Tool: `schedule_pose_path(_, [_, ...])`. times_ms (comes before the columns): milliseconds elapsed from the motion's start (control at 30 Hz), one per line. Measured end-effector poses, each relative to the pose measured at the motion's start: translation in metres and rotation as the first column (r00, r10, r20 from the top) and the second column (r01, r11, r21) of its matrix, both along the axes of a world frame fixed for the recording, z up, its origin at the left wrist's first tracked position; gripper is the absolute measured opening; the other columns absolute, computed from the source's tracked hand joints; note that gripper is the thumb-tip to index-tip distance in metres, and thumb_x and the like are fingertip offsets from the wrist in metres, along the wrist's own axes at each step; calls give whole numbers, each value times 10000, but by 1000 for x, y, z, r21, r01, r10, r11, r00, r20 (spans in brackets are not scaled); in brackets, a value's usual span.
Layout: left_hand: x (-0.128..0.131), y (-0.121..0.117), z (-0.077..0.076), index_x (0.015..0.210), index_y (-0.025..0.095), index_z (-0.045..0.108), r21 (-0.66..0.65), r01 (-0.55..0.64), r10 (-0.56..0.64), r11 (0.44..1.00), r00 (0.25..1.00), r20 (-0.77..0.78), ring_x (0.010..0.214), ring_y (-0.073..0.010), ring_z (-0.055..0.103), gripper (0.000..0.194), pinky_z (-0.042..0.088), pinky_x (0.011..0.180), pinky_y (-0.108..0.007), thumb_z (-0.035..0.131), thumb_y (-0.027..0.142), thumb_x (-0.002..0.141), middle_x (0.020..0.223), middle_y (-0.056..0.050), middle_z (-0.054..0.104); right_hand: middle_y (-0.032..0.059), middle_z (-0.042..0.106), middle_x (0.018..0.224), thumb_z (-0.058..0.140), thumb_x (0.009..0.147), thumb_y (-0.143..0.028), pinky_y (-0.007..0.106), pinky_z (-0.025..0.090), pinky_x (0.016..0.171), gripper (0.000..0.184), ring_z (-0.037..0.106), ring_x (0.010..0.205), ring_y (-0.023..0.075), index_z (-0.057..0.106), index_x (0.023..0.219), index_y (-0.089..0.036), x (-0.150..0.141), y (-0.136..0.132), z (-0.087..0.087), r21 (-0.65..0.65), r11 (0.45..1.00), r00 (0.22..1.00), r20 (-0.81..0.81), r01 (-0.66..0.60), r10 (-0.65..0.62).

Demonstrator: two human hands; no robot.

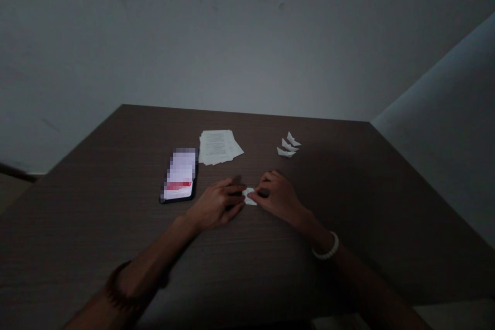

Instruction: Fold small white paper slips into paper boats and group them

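Paper scrap [249, 196] is the thing to look at here: small, white and folded, sitting on the dark wood-grain surface [340, 191] right between the two hands. Its long axis runs roughly left to right, dipping a bit toward the lower right (hard to be sure, the fingers cover part of it and the light is pretty dim). The left hand [216, 203] comes in from the left, fingers curled and closed against the scrap's left end. The right hand [279, 197] mirrors that from the other side, fingertips pressed on its right end. Both are touching it and neither is clearly nearer, though I can't tell how firm the pinch is. Farther out, a stack of printed sheets [219, 147] lies ahead and left of the hands, with a phone [180, 175] with a pixelated screen just beside it, while three small folded paper boats [288, 145] sit ahead and to the right
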State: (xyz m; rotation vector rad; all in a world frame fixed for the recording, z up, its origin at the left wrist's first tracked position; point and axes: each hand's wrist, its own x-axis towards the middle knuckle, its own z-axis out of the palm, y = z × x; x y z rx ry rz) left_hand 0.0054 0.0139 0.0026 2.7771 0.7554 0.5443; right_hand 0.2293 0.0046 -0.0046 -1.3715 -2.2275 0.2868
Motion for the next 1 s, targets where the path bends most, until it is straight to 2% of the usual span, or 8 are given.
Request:
schedule_pose_path(200, [1,1,-5,996,196,721,-41,-34,36,999,998,52,995,-224,566,238,500,855,-399,491,243,953,1147,-62,669,33,627,856,758,781,-393,319,415,754,208,528,847,188,686,748,-201,-1,1,0,1,1000,1000,-2,3,-3])
schedule_pose_path(500, [2,1,-7,1051,162,692,-8,-52,52,999,998,43,970,-229,567,242,504,837,-396,477,218,953,1122,-86,666,53,610,893,724,810,-403,361,422,804,202,516,898,217,683,822,-206,-2,-3,-5,13,999,999,-1,34,-34])
schedule_pose_path(700, [2,1,-6,1098,155,674,-2,-51,52,999,999,18,1018,-258,559,274,497,870,-417,548,334,933,1124,-97,659,53,601,924,605,908,-321,366,414,832,149,504,912,210,711,935,-219,0,-7,-4,26,999,999,21,-43,42])
schedule_pose_path(867, [2,1,-7,1068,161,683,4,-72,72,997,997,19,997,-238,569,246,498,866,-403,519,301,950,1118,-84,670,49,585,909,604,899,-279,353,415,802,151,499,885,200,726,979,-236,2,-7,-4,31,995,996,8,-90,89])
schedule_pose_path(1000, [2,0,-6,1066,163,689,14,-81,81,997,996,26,1020,-255,566,254,488,872,-430,513,296,939,1161,-92,661,44,589,889,637,869,-262,357,416,797,109,502,860,196,731,919,-238,5,-5,-5,39,994,994,-28,-106,107])
